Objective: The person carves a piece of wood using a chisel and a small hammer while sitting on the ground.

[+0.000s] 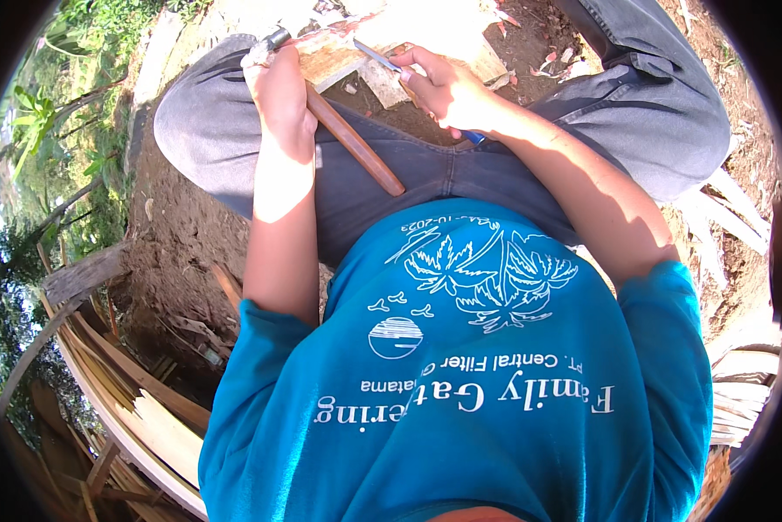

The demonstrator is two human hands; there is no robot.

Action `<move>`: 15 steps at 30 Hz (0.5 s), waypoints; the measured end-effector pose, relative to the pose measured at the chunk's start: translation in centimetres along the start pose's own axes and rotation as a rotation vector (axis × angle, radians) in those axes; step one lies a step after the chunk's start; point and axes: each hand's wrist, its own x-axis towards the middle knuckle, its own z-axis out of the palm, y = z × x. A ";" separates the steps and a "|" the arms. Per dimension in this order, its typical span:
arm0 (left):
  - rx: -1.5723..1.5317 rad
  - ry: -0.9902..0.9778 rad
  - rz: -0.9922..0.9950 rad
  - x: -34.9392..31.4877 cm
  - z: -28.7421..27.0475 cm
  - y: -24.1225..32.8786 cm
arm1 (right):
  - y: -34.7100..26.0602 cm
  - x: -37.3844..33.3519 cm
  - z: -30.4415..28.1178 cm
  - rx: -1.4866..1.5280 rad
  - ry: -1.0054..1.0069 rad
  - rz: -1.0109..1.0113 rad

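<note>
Teal cloth shirt nearest. My left hand clamps brown wooden-handled hammer, right hand blue-handled steel blade. Likely positioning; next needs steadiness.

Head view: wide fisheye, left of a side-by-side pair; upright, unmirrored. Station: head-worn, facing steeply down. Nearest: blue shirt, filling the lower middle. Farther: left hand and right hand, near the upper edge. Field: round, dark-cornered, bending toward its rim.
</note>
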 end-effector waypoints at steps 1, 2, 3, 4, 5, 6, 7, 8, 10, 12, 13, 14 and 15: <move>0.010 0.003 0.002 -0.1 0.2 0.1 | 0.0 0.2 -0.1 0.077 -0.005 0.032; 0.003 -0.014 0.014 -0.4 0.4 0.3 | 0.0 0.4 -0.2 0.153 -0.016 0.064; -0.005 -0.032 0.026 -0.7 0.7 0.7 | 0.0 0.6 -0.1 0.230 -0.026 0.097; -0.013 -0.050 0.037 -0.8 0.9 0.8 | 0.1 0.5 -0.2 0.378 -0.074 0.126; -0.020 -0.032 0.036 -0.8 0.9 0.8 | 0.2 0.2 -0.4 0.522 -0.124 0.154; -0.027 -0.015 0.035 -0.8 0.9 0.7 | 0.2 0.1 -0.6 0.665 -0.173 0.183; -0.034 0.002 0.034 -0.7 0.9 0.7 | 0.2 0.1 -0.9 0.657 -0.178 0.163; -0.046 -0.020 0.030 -0.8 0.8 0.7 | 0.2 0.1 -1.0 0.653 -0.182 0.146; -0.070 -0.064 0.021 -0.8 0.7 0.8 | 0.1 -0.1 -1.2 0.498 -0.132 0.126; -0.084 0.020 -0.005 -0.4 0.5 0.4 | -0.9 -0.5 -1.3 0.190 -0.039 0.110; -0.091 0.062 -0.018 -0.2 0.3 0.2 | -1.0 -0.8 -1.2 0.064 -0.012 0.074; -0.065 0.039 0.007 -0.1 0.3 0.2 | -0.8 -1.2 -1.1 -0.057 0.021 0.037; -0.038 0.016 0.033 -0.1 0.3 0.2 | -0.7 -1.3 -1.0 -0.177 0.054 0.001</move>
